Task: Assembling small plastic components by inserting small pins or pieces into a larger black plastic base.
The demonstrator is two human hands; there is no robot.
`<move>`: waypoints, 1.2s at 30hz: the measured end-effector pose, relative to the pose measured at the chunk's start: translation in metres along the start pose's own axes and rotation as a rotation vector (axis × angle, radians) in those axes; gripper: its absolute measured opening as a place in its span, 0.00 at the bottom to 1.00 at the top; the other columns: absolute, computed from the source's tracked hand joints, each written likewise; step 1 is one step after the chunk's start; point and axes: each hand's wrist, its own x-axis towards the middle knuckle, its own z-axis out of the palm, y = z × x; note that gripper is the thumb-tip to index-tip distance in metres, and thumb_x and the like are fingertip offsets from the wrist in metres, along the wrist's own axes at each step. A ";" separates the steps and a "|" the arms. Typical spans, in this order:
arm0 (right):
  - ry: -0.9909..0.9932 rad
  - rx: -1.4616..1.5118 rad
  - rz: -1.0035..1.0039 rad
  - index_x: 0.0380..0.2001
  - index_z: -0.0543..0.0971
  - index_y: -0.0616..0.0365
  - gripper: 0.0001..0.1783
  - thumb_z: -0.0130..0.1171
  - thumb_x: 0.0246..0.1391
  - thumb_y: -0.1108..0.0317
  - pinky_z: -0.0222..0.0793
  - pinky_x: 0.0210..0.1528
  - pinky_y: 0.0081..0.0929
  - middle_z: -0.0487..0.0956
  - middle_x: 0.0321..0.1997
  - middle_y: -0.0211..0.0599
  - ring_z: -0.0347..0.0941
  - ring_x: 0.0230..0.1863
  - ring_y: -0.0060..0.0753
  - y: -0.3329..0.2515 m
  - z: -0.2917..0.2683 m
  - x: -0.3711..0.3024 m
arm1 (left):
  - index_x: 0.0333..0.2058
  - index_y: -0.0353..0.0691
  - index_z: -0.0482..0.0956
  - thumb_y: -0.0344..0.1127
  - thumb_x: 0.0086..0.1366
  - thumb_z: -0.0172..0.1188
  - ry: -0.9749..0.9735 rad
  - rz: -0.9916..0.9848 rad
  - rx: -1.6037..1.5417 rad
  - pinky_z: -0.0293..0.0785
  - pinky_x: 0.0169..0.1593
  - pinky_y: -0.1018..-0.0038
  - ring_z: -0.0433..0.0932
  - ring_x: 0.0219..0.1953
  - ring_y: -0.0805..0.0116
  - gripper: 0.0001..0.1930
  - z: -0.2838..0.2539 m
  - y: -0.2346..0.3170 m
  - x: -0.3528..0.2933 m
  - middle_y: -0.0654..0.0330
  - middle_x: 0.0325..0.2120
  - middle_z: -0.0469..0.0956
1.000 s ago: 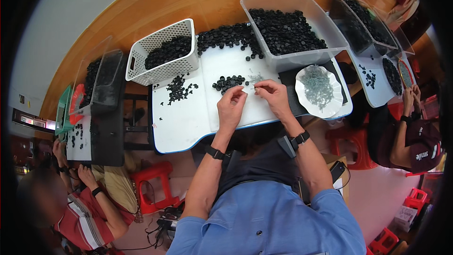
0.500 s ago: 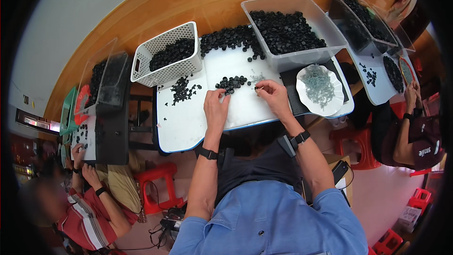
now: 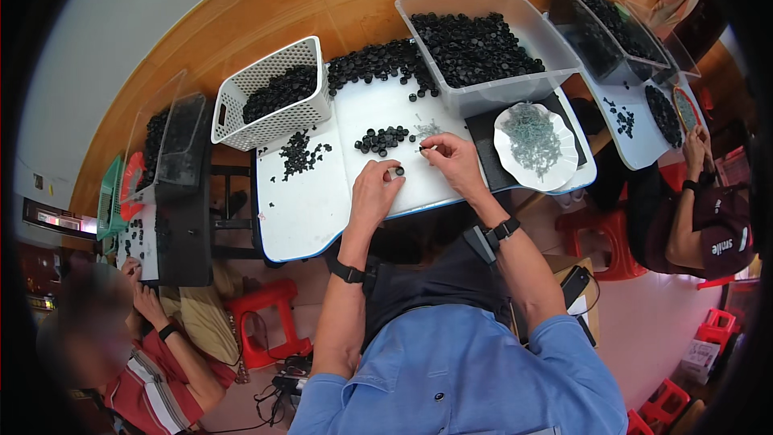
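At the front of the white table, my left hand (image 3: 373, 196) pinches a round black cap (image 3: 398, 171) between thumb and fingertip. To its right, my right hand (image 3: 453, 163) has thumb and forefinger closed on a small dark piece (image 3: 422, 148), mostly covered by the fingertips. Just beyond both hands lies a cluster of black caps (image 3: 382, 140). Beside it is a small scatter of thin, pale, pin-like pieces (image 3: 428, 129). More of these pale pieces fill a white scalloped plate (image 3: 569, 167) right of my right hand.
Small black stemmed parts (image 3: 299, 155) lie at the left, before a white perforated basket (image 3: 229, 119) of black parts. A clear bin (image 3: 523, 85) of black caps stands at the back right, beside a loose heap (image 3: 374, 63). Co-workers sit on both sides.
My left hand has drawn back from the cap cluster, and a cap now shows at its fingertips. My right hand stays pinched nearby. The whole view has shifted slightly.
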 end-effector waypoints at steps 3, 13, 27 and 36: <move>-0.015 -0.013 0.018 0.39 0.87 0.62 0.08 0.70 0.56 0.74 0.69 0.31 0.16 0.84 0.31 0.27 0.73 0.28 0.13 0.001 -0.002 -0.001 | 0.45 0.37 0.85 0.33 0.57 0.72 0.022 0.088 -0.047 0.76 0.35 0.68 0.78 0.28 0.64 0.17 0.003 0.002 0.002 0.57 0.29 0.80; -0.111 -0.016 -0.041 0.40 0.88 0.64 0.08 0.69 0.56 0.76 0.71 0.33 0.16 0.84 0.35 0.28 0.75 0.31 0.14 0.003 -0.002 0.000 | 0.42 0.35 0.84 0.29 0.59 0.70 0.124 -0.100 -0.267 0.72 0.29 0.74 0.73 0.21 0.74 0.12 0.027 0.014 0.003 0.59 0.28 0.84; -0.156 -0.249 -0.107 0.38 0.88 0.61 0.08 0.70 0.54 0.75 0.68 0.31 0.19 0.85 0.33 0.31 0.73 0.28 0.16 -0.007 0.003 -0.001 | 0.43 0.36 0.85 0.29 0.60 0.72 0.139 -0.115 -0.295 0.68 0.29 0.79 0.69 0.23 0.81 0.12 0.031 0.012 0.003 0.64 0.28 0.83; -0.118 -0.256 -0.094 0.37 0.88 0.61 0.09 0.71 0.52 0.71 0.74 0.32 0.25 0.87 0.32 0.38 0.79 0.27 0.27 0.000 0.005 -0.002 | 0.48 0.37 0.84 0.32 0.62 0.72 0.084 -0.156 -0.280 0.69 0.30 0.79 0.71 0.25 0.81 0.16 0.027 0.012 0.004 0.63 0.28 0.84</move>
